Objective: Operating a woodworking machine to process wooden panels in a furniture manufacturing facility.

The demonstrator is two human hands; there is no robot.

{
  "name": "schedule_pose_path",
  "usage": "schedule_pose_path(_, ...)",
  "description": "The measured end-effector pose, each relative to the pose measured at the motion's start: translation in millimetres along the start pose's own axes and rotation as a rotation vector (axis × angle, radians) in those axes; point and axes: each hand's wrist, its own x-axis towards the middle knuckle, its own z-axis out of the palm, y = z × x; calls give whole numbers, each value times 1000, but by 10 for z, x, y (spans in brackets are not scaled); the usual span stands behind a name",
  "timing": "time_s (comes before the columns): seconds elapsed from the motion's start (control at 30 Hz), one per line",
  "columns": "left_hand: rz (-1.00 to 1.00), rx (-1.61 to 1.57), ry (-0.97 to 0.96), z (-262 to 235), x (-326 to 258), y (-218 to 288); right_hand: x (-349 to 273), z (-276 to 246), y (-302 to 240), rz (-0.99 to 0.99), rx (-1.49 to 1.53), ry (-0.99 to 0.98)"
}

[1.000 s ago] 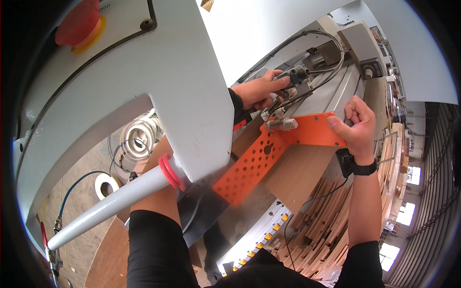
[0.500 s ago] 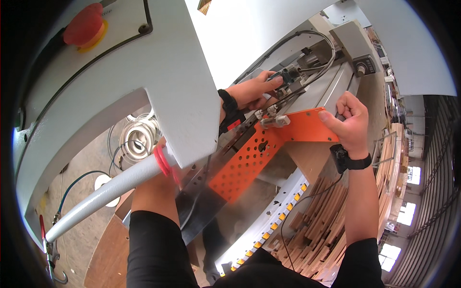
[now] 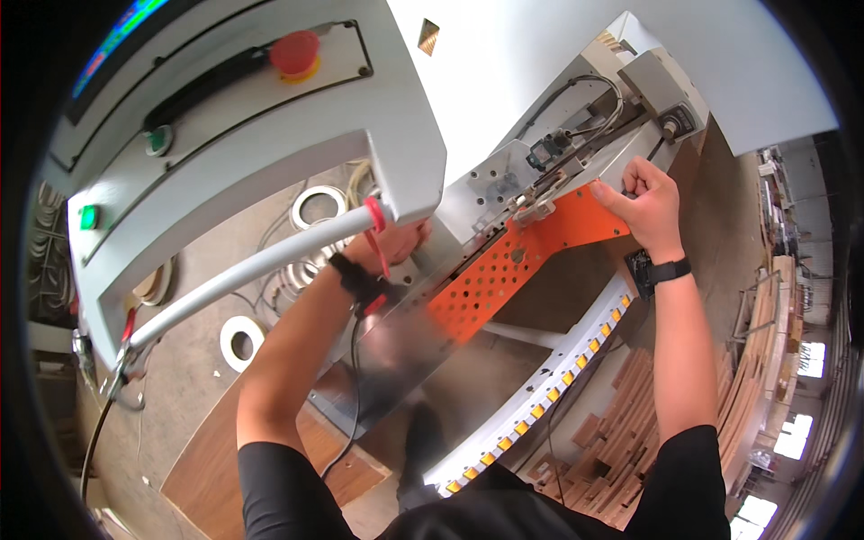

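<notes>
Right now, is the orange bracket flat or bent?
Bent: the orange bracket has a perforated face and a plainer one meeting at an angle.

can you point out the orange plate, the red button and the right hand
Orange plate (image 3: 537, 250): head view, near its bend.
Red button (image 3: 295, 54): head view, middle of its cap.
Right hand (image 3: 652, 211): head view, middle of the hand.

The orange bracket (image 3: 558, 225) is in the right hand (image 3: 650, 202), gripped at its upper right corner, the thumb along the top edge and the fingers curled, their hold partly hidden from me. It's a bent sheet: just left of the grip a plain face, then, past the fold, a longer flank slanting down and away from that hand, peppered with rows of round holes.
</notes>
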Motion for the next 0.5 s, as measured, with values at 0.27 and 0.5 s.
schedule_pose_path(0.27, -165, -39, 190, 657, -1753, 415, -188, -103, -123, -55, -136, 180)
schedule_pose_path(0.5, -157, 61, 232, 1618, -3242, -161, -2532, -313, -322, 14, 663, 76)
